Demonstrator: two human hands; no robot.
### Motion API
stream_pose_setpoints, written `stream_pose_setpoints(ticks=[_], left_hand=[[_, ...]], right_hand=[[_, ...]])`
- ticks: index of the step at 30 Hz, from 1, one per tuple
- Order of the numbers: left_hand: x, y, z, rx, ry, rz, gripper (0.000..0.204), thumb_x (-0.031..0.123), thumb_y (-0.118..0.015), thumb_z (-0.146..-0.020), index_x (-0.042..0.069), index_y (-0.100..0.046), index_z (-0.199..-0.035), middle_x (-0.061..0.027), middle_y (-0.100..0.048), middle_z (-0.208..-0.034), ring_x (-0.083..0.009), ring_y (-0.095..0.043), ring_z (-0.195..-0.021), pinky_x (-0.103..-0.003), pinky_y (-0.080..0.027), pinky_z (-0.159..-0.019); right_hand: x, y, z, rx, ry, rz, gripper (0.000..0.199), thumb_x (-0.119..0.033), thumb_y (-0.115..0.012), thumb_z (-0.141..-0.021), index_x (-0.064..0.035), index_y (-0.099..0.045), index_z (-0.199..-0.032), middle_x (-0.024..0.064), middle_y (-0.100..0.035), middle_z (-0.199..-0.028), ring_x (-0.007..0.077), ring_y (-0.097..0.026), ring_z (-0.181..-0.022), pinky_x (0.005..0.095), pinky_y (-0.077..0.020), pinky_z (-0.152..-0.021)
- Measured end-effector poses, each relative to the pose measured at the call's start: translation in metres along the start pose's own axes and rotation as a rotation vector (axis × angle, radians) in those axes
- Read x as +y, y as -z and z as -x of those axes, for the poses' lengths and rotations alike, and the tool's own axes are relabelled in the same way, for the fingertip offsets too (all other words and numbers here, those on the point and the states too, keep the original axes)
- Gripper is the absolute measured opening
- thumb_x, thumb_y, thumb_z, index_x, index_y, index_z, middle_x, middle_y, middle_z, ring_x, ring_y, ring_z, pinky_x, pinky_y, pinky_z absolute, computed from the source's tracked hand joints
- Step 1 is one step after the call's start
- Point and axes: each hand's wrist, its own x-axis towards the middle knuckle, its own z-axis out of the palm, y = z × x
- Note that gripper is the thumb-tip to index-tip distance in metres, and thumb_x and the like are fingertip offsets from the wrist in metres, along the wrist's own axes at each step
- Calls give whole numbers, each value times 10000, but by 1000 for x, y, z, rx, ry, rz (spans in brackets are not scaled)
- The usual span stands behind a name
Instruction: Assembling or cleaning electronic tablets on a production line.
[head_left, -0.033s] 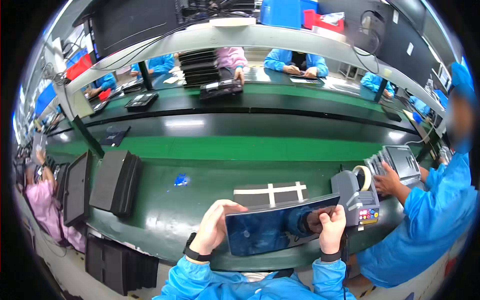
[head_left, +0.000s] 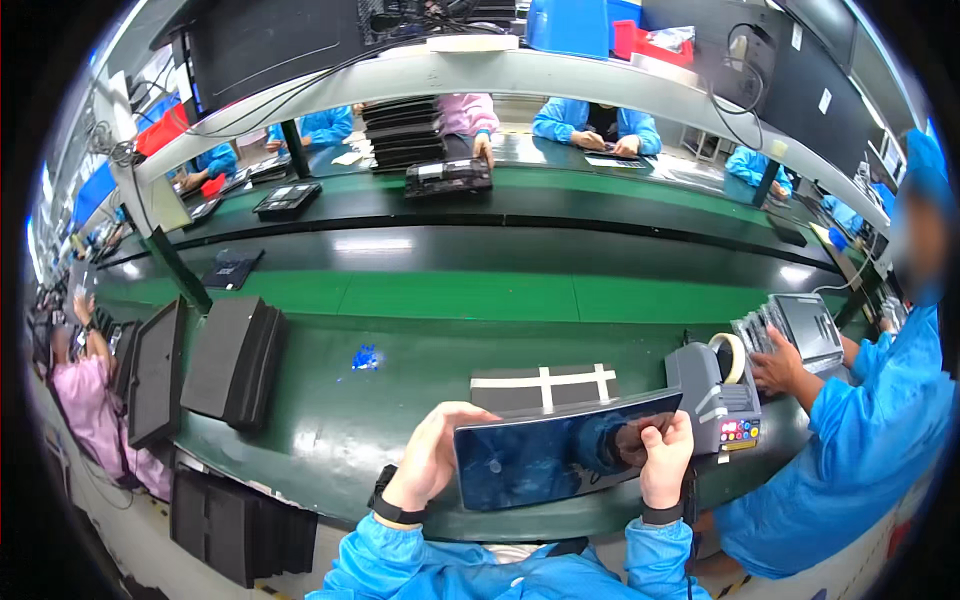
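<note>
I hold a dark, glossy tablet (head_left: 560,455) tilted in front of me above the near edge of the bench, its screen side facing me and reflecting light. My left hand (head_left: 436,452) grips its left end, fingers behind it. At the right end, my right hand (head_left: 664,455) has its thumb bent at the front of the glass and its other fingers partly hidden. Just beyond the tablet lies a black foam pad (head_left: 520,391) with pale tape strips across it. To the right of the pad stands a grey tape dispenser (head_left: 700,390) carrying a tape roll.
Black foam trays (head_left: 228,360) stand stacked at left; more dark trays (head_left: 240,530) are below the bench edge. Blue scraps (head_left: 366,357) lie on the green bench. A co-worker in blue (head_left: 850,430) handles grey panels (head_left: 805,330) at right. Others sit across the conveyor (head_left: 450,290).
</note>
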Motion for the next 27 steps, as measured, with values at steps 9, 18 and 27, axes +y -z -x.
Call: stream_pose_setpoints(ticks=[9, 18, 27], left_hand=[[-19, -25, 17, 296, -327, -278, 441, -5, -605, -863, 30, -427, -1265, -112, -555, -1147, -156, -538, -1022, -275, -439, -879], [-23, -1, 15, 216, -462, -634, 282, -26, -583, -876, 30, -484, -1135, -84, -562, -1033, -146, -557, -948, -277, -463, -831], [-29, -3, 16, 358, -415, -563, 159, 87, -565, -928, 60, -485, -1063, 0, -497, -948, -44, -416, -746, -182, -351, -659]], right_hand=[[-6, -20, 10, 11, 14, -2, 319, -25, -705, -800, -16, -452, -994, 92, -625, -854, 128, -573, -690, 235, -468, -576], [4, -8, 12, -13, -1, 22, 333, 20, -703, -786, -8, -469, -1021, 100, -645, -889, 131, -601, -766, 228, -483, -690], [8, -13, 22, -2, -106, 21, 312, 13, -694, -799, -15, -476, -1020, 77, -652, -889, 107, -600, -759, 218, -483, -682]])
